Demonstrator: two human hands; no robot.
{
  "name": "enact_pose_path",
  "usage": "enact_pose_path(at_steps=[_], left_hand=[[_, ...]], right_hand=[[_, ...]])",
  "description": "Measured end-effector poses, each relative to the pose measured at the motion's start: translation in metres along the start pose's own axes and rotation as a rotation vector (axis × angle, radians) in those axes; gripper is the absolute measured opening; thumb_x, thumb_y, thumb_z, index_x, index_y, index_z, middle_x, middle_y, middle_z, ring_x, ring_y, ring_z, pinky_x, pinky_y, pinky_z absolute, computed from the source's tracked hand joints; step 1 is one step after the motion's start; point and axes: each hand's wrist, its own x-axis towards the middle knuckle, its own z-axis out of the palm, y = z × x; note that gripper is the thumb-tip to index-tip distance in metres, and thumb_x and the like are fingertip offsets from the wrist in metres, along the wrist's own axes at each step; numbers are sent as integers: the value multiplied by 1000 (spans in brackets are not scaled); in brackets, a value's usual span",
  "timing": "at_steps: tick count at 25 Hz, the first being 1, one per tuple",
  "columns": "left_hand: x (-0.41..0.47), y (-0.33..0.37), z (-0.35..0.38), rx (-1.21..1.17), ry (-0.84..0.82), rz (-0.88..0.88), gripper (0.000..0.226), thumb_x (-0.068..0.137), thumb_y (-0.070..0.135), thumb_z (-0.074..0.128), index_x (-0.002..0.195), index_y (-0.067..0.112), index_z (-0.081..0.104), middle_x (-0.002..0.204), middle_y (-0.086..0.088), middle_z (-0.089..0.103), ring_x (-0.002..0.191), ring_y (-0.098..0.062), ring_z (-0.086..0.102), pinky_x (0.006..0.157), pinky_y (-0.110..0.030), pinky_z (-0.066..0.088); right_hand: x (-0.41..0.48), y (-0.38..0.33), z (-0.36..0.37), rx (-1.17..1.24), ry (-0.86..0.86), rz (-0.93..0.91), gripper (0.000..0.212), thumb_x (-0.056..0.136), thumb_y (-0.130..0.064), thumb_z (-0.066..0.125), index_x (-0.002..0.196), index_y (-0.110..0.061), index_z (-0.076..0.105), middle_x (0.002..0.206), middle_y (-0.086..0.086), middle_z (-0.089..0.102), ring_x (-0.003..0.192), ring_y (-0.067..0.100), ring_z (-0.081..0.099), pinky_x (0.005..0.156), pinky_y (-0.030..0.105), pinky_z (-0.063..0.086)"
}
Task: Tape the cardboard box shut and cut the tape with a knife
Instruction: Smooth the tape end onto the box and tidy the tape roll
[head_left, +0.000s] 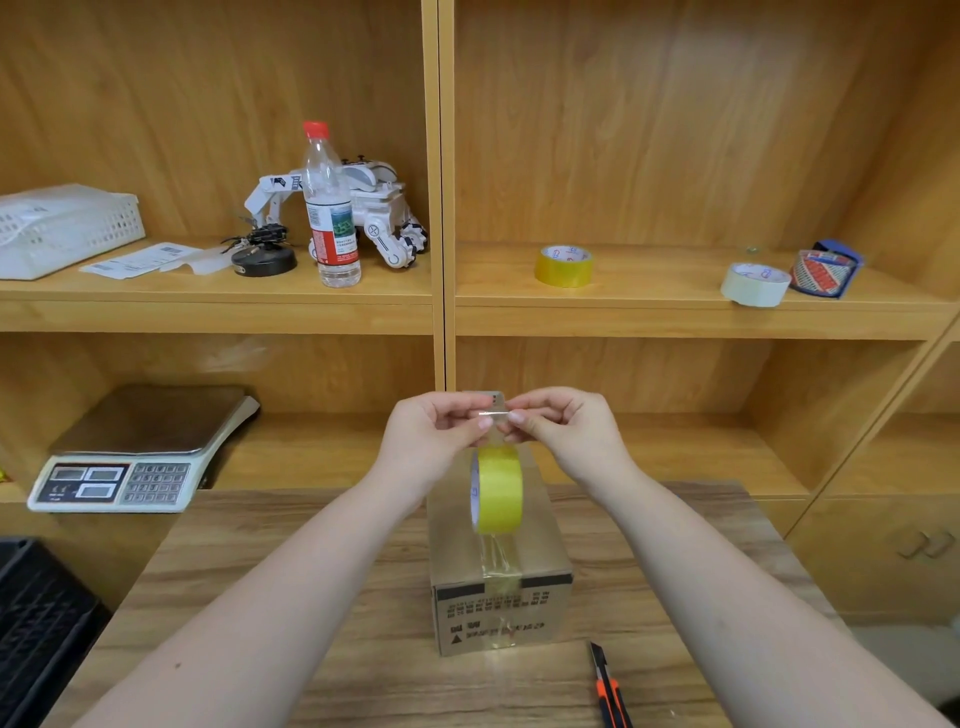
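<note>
both hands pinch a clear strip of tape's free end: left hand (436, 431) and right hand (566, 428) meet fingertip to fingertip. just below them the glossy yellow tape roll (498, 488) stands on edge atop the brown printed cardboard box (501, 608) on the wood-grain table (260, 597). the orange-and-black utility knife (610, 691) lies near right.

Packing or stockroom corner, wooden shelving (441, 306), weighing scale (135, 457), spare tape rolls (563, 266), wooden worktable (311, 597)
</note>
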Motion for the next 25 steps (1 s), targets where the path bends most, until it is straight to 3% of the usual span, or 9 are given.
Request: enact_pose_path(at_steps=[7, 12, 15, 17, 22, 25], left_hand=[[4, -17, 8, 415, 134, 137, 13, 81, 12, 69, 92, 16, 77, 90, 1, 74, 84, -12, 67, 79, -24, 51], [9, -20, 6, 494, 122, 168, 9, 82, 15, 67, 83, 21, 74, 82, 9, 68, 78, -5, 59, 69, -14, 40], [12, -23, 2, 536, 102, 181, 7, 84, 19, 66, 85, 20, 73, 87, 4, 63, 80, -7, 55, 71, -20, 41], [14, -23, 2, 557, 88, 163, 8, 86, 20, 64, 85, 18, 73, 89, 1, 63, 82, -10, 55, 72, -24, 41], [24, -9, -3, 406, 73, 129, 8, 84, 17, 67, 81, 17, 74, 82, 6, 69, 79, -13, 61, 71, -25, 46], [29, 0, -12, 243, 35, 56, 19, 80, 19, 72, 100, 18, 73, 88, 0, 71, 81, -14, 64, 79, -35, 57]], right_hand=[[0, 2, 13, -353, 87, -11, 23, 75, -10, 76, 68, -30, 68, 62, -13, 69, 67, 8, 70, 68, 18, 50], [1, 3, 19, -433, 162, -53, 31, 75, -12, 76, 61, -37, 63, 73, -9, 62, 70, 6, 58, 64, 13, 41], [7, 4, 19, -439, 145, -25, 26, 75, -12, 75, 61, -29, 62, 77, 2, 66, 70, 14, 56, 61, 17, 40], [9, 2, 20, -465, 119, 7, 18, 77, -12, 73, 64, -22, 63, 70, -1, 63, 63, 12, 52, 54, 11, 36], [18, -14, 20, -439, 60, 1, 12, 81, -11, 68, 71, -16, 64, 68, -6, 60, 62, 6, 50, 55, 10, 37], [24, -27, 17, -403, 44, 10, 7, 80, -14, 70, 73, -13, 68, 71, -3, 63, 65, 9, 52, 61, 17, 41]])
